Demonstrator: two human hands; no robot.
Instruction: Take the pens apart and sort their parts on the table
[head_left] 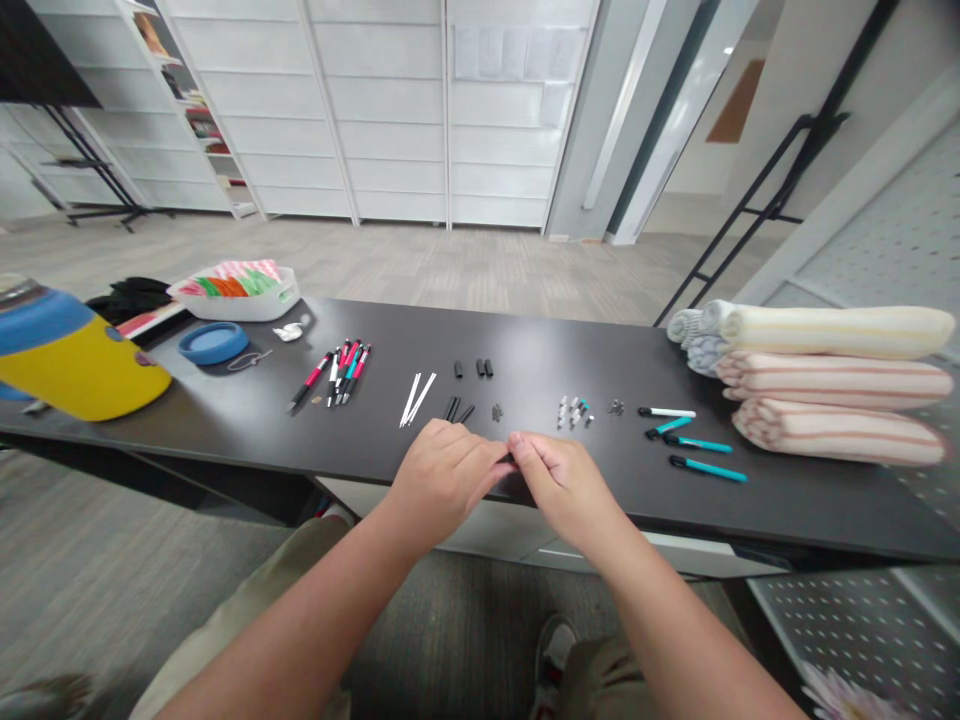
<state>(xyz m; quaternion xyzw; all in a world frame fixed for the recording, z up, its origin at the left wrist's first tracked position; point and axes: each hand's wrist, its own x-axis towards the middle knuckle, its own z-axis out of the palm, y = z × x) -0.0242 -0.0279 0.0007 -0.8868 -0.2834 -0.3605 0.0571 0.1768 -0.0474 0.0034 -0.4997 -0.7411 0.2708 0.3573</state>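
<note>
Over the front of the table [637, 360], a black piece [511, 458] is mostly hidden by the left hand [448, 468] and right hand [559, 475]. At the table's left, a yellow-blue container [79, 365] is cut off by the view.

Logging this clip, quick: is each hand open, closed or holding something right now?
Left hand: closed, pinching a small dark piece, mostly hidden.
Right hand: closed, pinching the same small dark piece.

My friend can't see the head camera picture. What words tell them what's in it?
A person's left hand and right hand meet around a small dark piece over a dark table. Around them lie pens, white sticks, black tubes, tiny parts and blue tubes, with a white basket at left and rolled towels at right.
</note>
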